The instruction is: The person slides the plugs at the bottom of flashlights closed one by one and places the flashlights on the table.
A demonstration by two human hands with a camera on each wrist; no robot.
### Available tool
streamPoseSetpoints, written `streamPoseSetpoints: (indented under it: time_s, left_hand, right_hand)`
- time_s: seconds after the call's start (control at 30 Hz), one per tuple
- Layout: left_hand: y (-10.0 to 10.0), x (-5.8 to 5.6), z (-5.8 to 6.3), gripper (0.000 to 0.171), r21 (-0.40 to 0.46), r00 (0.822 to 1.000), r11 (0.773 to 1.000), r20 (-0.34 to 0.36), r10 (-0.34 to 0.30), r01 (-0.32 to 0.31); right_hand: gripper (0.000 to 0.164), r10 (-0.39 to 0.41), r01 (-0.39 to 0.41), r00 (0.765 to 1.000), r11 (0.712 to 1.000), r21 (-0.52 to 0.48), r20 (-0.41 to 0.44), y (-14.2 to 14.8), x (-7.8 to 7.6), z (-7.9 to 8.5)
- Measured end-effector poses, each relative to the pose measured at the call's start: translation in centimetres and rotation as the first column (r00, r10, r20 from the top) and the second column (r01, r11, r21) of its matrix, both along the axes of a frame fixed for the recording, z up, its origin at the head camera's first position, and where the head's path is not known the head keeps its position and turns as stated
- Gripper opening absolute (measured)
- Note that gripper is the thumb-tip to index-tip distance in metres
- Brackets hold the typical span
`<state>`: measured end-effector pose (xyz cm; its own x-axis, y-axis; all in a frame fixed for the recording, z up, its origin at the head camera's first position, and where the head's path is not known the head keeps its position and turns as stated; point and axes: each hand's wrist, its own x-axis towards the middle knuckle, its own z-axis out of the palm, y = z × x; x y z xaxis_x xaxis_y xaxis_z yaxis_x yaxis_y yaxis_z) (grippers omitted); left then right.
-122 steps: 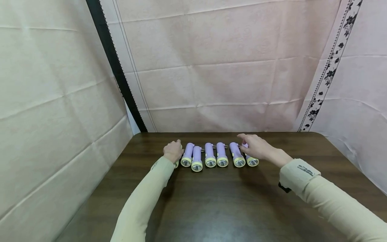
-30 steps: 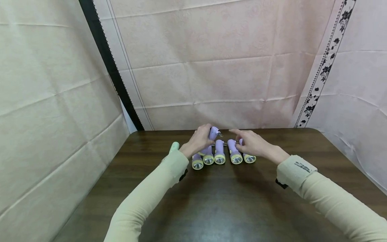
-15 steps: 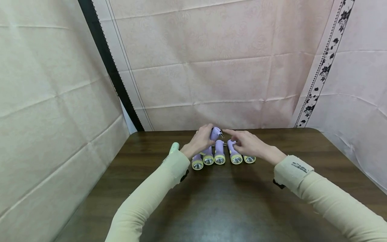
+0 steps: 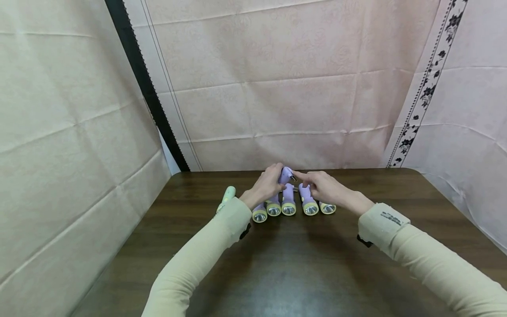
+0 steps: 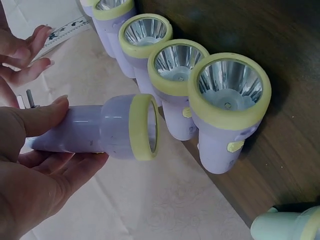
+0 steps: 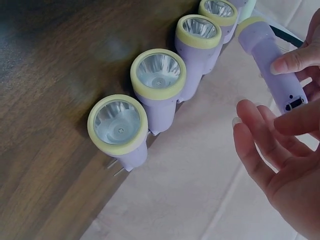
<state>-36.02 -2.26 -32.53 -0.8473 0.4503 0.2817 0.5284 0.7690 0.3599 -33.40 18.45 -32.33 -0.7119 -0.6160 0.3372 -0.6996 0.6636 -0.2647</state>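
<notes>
My left hand (image 4: pixel 266 185) grips a purple flashlight (image 5: pixel 85 130) with a yellow head ring, held above the far part of the table. Metal prongs stick out near its tail in the left wrist view. Thumb and fingers wrap the tail half of the body. My right hand (image 4: pixel 325 187) reaches toward that tail, its index finger extended in the head view and the other fingers loosely bent. In the right wrist view a dark slot (image 6: pixel 295 103) shows on the tail beside a right-hand finger; whether they touch I cannot tell. A row of purple flashlights (image 4: pixel 288 200) lies beneath both hands.
Several flashlights point their lenses toward me; the rightmost (image 6: pixel 120 125) has prongs out at its tail. A mint-green flashlight (image 4: pixel 228 193) lies left of the row, partly behind my left sleeve. Behind the brown table (image 4: pixel 297 264) hangs a pale cloth (image 4: pixel 277 110).
My left hand has come right from the row's left end and lifted a purple flashlight. My right hand has shifted left, bringing its index finger to the held flashlight's tail.
</notes>
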Motion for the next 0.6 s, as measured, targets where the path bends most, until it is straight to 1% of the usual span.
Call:
streamPoseSetpoints:
  time_s: [0.17, 0.37, 0.6]
  left_hand:
    - [0.37, 0.10, -0.07, 0.039, 0.024, 1.000, 1.000, 0.015, 0.017, -0.018]
    - [0.88, 0.20, -0.14, 0.039, 0.056, 0.999, 0.998, 0.038, 0.010, -0.012]
    - [0.96, 0.44, 0.04, 0.041, 0.057, 0.998, 0.998, 0.065, 0.008, -0.011]
  right_hand:
    - [0.072, -0.009, 0.009, 1.000, 1.000, -0.010, 0.011, 0.08, -0.04, 0.11]
    - [0.073, -0.035, 0.035, 0.999, 0.999, -0.010, 0.006, -0.06, -0.09, 0.14]
    - [0.073, -0.037, 0.037, 0.999, 0.999, -0.020, 0.007, -0.17, -0.11, 0.15]
